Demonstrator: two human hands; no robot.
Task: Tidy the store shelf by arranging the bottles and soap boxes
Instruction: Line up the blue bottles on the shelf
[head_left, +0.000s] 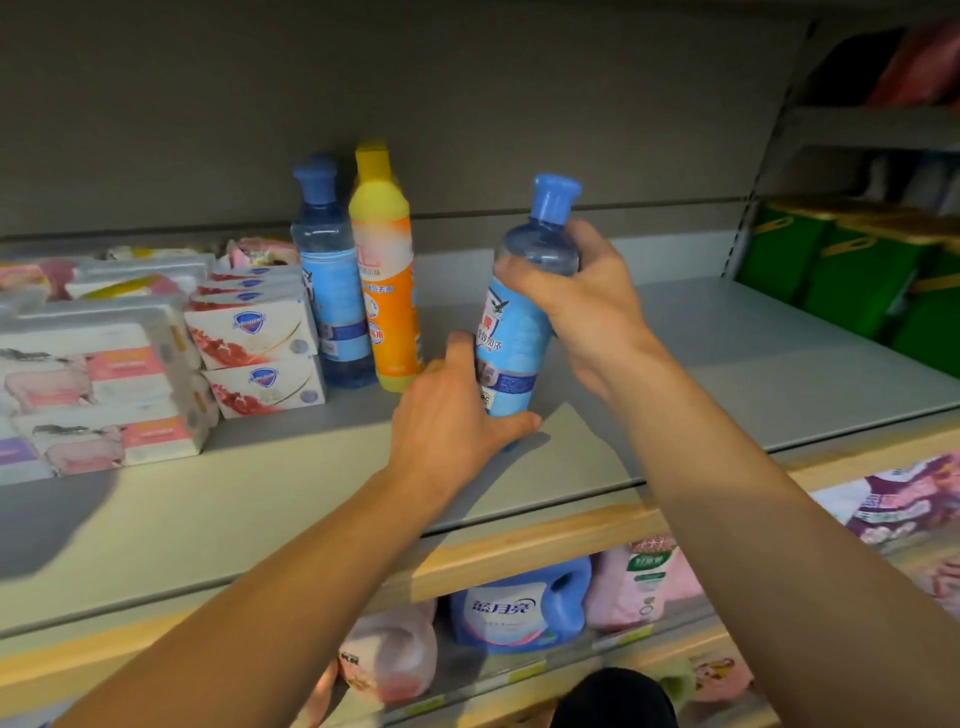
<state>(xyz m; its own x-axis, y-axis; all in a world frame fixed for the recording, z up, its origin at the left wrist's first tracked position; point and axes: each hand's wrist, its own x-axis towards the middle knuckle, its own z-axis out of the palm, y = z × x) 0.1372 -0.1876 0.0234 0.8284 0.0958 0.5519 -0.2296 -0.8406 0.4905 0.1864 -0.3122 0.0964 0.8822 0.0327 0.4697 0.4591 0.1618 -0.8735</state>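
A clear blue bottle (519, 322) with a blue cap stands slightly tilted on the grey shelf (727, 374). My right hand (576, 296) grips its upper body, and my left hand (457, 415) curls round its base. To the left stand another blue bottle (332, 291) and a yellow-orange bottle (387, 280), side by side near the back wall. Left of those are two stacked white soap boxes (260, 358) with red print, and further stacks of white and pink soap boxes (98, 384).
The shelf's right half is bare up to green packages (852, 275) at the far right. Below the wooden shelf edge (545, 540) sit a blue detergent jug (519, 603) and pink refill pouches (644, 582).
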